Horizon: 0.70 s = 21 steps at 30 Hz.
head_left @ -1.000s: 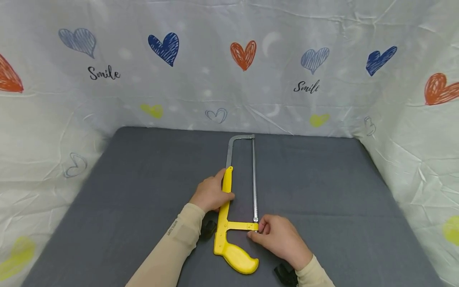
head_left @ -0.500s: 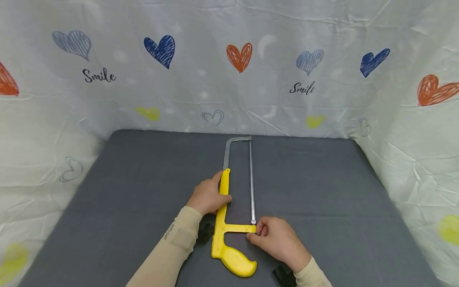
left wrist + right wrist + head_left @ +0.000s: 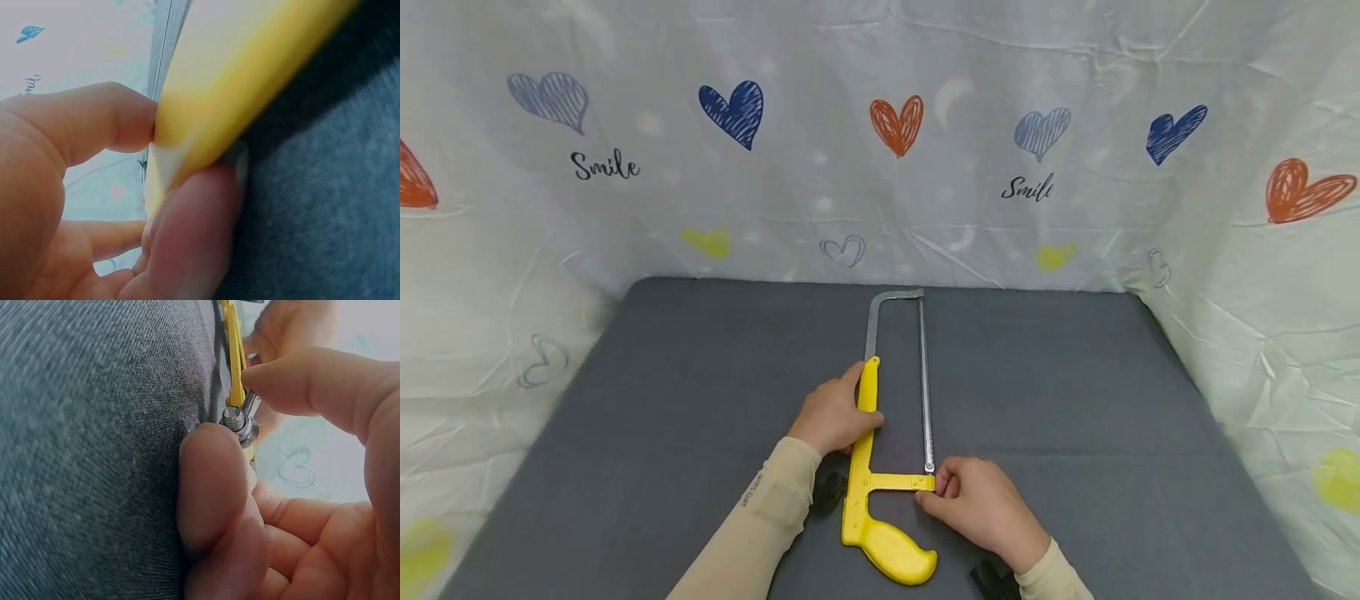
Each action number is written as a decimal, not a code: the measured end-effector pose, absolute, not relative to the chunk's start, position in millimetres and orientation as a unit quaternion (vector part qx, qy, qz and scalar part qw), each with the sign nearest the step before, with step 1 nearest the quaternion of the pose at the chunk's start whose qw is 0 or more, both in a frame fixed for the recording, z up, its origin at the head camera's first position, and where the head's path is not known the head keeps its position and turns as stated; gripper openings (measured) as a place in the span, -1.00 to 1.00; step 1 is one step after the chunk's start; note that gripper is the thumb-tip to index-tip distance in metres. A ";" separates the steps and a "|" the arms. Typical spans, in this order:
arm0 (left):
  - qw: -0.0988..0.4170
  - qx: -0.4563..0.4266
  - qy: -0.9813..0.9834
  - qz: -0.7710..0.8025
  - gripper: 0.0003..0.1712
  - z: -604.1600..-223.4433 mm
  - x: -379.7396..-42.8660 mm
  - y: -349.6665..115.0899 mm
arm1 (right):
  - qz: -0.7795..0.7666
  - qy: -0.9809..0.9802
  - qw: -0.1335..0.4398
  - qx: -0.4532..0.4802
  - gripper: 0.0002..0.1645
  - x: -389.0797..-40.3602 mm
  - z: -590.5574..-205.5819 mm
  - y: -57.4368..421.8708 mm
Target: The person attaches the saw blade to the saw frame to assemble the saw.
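A hacksaw (image 3: 859,458) with a yellow frame and grip lies on the grey cloth, its silver front bow pointing away from me. My left hand (image 3: 833,417) grips the yellow frame bar from the left, thumb across its top; the left wrist view shows the fingers around that bar (image 3: 212,81). At the near end of the blade (image 3: 926,383), my right hand (image 3: 988,508) pinches the wing nut (image 3: 249,433) between thumb and finger. A threaded bolt end (image 3: 233,417) sticks out through the nut. The yellow handle (image 3: 898,552) is free of both hands.
Grey cloth (image 3: 1060,392) covers the table under the saw. Behind and at both sides hangs a pale curtain (image 3: 820,192) printed with hearts and the word Smile. Dark wrist-worn devices (image 3: 992,579) sit below the hands.
The head view has shifted slightly, so the saw, hands and curtain all appear a little lower and further left. Both hands keep their hold on the saw.
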<state>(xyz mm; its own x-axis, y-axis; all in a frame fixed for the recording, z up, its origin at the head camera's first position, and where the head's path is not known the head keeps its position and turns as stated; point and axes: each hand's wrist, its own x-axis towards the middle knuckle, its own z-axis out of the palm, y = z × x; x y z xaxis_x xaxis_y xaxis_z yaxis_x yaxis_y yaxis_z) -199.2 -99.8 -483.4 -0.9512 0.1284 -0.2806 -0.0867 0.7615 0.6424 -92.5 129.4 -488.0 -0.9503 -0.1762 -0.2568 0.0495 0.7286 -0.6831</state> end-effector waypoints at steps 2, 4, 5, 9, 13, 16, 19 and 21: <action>0.154 0.013 0.925 0.346 0.09 -483.3 -199.2 -100.2 | -0.365 0.918 0.153 -0.036 -0.64 -92.7 -488.0 128.9; 0.154 0.013 0.925 0.347 0.09 -483.8 -199.3 -100.6 | -0.363 0.918 0.152 -0.038 -0.64 -92.7 -488.5 128.6; 0.154 0.013 0.925 0.348 0.09 -484.1 -199.5 -101.0 | -0.363 0.919 0.151 -0.038 -0.64 -92.8 -488.7 128.4; 0.148 0.015 0.925 0.350 0.08 -483.8 -199.7 -101.7 | -0.362 0.919 0.147 -0.040 -0.66 -93.9 -488.7 128.4; 0.146 0.014 0.926 0.349 0.07 -482.9 -197.1 -102.2 | -0.364 0.918 0.150 -0.038 -0.66 -92.8 -489.1 127.5; 0.145 0.014 0.925 0.350 0.08 -483.2 -195.5 -102.2 | -0.365 0.918 0.152 -0.038 -0.65 -91.2 -489.9 126.5; 0.144 0.012 0.925 0.351 0.07 -482.8 -195.3 -101.3 | -0.367 0.917 0.153 -0.035 -0.66 -91.1 -490.1 126.2; 0.140 0.013 0.926 0.351 0.07 -482.2 -196.2 -100.4 | -0.369 0.916 0.154 -0.033 -0.66 -92.0 -489.8 126.7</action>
